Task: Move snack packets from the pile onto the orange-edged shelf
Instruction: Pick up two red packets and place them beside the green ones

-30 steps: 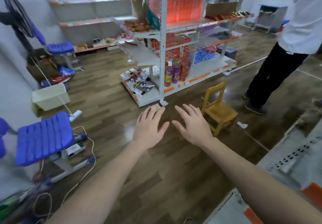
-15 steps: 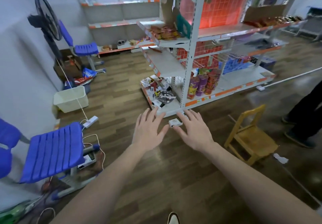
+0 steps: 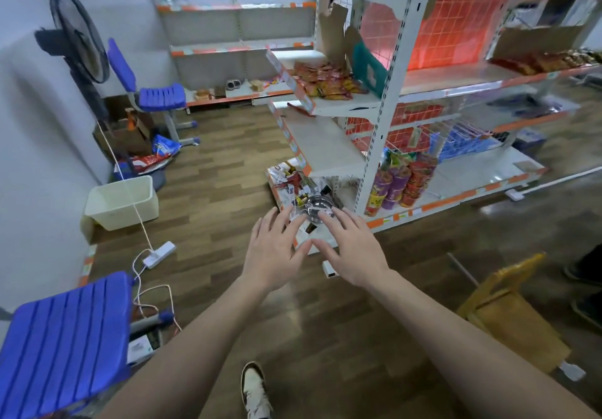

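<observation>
A pile of snack packets (image 3: 294, 187) lies on the bottom level of a white shelf unit, with a metal bowl (image 3: 317, 205) among them. Above it an orange-edged shelf (image 3: 321, 145) stands bare, and the shelf over that carries red and yellow snack packets (image 3: 327, 81). My left hand (image 3: 273, 249) and my right hand (image 3: 350, 250) are both stretched forward with fingers spread, holding nothing, in front of the pile's near end. Their fingertips overlap the pile in the picture; contact cannot be told.
Cup noodles (image 3: 402, 180) stand on the bottom level to the right. A blue chair (image 3: 62, 330), a power strip with cord (image 3: 159, 254) and a white bin (image 3: 122, 202) sit on the left. A small wooden chair (image 3: 511, 314) is at right, my shoe (image 3: 254, 386) below.
The view has swung left and come closer to the shelf unit. Both open hands now sit over the near end of the pile instead of over bare floor.
</observation>
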The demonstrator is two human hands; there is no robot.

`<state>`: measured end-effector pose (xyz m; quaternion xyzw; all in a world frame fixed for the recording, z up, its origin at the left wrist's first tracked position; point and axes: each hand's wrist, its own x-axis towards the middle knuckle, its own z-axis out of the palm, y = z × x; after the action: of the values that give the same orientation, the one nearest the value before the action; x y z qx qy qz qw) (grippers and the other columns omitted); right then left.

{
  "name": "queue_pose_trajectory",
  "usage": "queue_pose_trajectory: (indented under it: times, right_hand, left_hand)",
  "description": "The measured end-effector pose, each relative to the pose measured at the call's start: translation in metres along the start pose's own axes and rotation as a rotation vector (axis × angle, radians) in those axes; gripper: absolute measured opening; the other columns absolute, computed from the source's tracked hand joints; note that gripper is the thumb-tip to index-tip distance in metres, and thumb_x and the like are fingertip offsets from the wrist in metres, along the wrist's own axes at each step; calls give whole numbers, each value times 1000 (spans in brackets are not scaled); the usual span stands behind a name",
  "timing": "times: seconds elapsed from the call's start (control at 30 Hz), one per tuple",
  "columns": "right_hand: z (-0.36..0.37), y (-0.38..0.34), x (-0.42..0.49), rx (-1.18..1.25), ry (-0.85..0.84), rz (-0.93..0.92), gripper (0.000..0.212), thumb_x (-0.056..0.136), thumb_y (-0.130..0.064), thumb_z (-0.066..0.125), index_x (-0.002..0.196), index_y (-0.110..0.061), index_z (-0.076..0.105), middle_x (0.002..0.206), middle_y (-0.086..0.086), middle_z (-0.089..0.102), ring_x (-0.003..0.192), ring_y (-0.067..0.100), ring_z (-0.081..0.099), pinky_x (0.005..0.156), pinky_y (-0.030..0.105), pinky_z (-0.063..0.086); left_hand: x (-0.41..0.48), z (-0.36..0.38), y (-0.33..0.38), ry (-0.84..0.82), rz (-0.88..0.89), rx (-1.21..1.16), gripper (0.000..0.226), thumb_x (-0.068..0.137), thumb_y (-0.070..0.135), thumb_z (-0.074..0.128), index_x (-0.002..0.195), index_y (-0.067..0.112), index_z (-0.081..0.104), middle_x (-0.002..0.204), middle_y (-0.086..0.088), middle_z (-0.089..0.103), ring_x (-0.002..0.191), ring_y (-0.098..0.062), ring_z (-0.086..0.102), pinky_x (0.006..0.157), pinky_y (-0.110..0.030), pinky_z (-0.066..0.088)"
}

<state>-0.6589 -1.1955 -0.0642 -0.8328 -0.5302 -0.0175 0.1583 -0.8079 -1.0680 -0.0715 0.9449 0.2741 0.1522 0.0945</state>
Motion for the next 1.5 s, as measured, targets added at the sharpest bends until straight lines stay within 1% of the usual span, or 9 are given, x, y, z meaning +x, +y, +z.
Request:
queue_pose_trajectory:
  times: [0.2,0.33,0.53,0.7,0.9,1.1,1.27,1.4,1.5]
  right_hand:
    - [29,1,119,36,39,-4,66,100,-65,28,152,-26,38,156,3,40,147,24,28,121,46,26]
    - [38,-1,204,41,30,40,63,101,-60,33,154,-26,34,157,0,36,147,24,24,121,42,21]
    - [49,-3,302,3,80,68,62,101,-58,35,150,-20,41,151,4,45,142,26,32,118,41,27]
    - [66,13,376,-29,104,65,60,101,-55,36,147,-18,46,144,6,51,134,27,40,115,37,28]
    - [76,56,470,-46,203,168,49,101,-50,40,134,-17,57,130,2,61,122,25,49,99,42,44]
    - [66,110,572,-66,245,243,39,102,-42,46,126,-16,61,112,5,67,107,30,55,91,44,45]
    - [62,164,624,-71,219,454,38,99,-42,49,116,-11,63,104,14,68,102,36,60,92,46,46]
    - [54,192,638,-24,166,674,53,98,-49,52,126,-5,50,121,23,56,112,41,53,95,49,46]
    - [51,203,648,90,152,821,68,94,-60,50,137,-10,34,128,21,48,116,40,50,97,50,47]
  left_hand:
    - [105,6,-77,19,31,-3,68,94,67,23,149,33,43,161,3,32,148,-28,26,118,-47,23]
    - [178,1,-133,20,57,-5,69,93,68,21,150,34,41,163,6,28,149,-26,23,120,-45,21]
    - [273,3,-191,-20,65,-17,75,91,69,17,153,32,37,164,6,25,150,-25,19,122,-42,18]
    - [344,21,-223,-36,93,-31,70,93,67,21,150,31,42,162,2,30,148,-28,25,120,-45,23]
    - [438,35,-247,-50,138,-22,71,93,66,20,150,30,43,160,-2,34,147,-29,27,120,-43,20]
    - [548,45,-265,-32,155,-13,69,93,66,22,147,29,46,157,0,39,144,-27,32,118,-43,28]
    - [629,60,-253,-44,220,-29,72,93,65,20,146,25,46,154,-2,42,141,-27,35,115,-43,31]
    - [678,75,-238,-85,308,-21,59,101,58,31,150,26,38,156,1,37,141,-24,32,115,-41,27]
    - [714,86,-229,-76,357,-37,54,103,54,35,146,24,45,151,1,44,137,-24,39,110,-43,33]
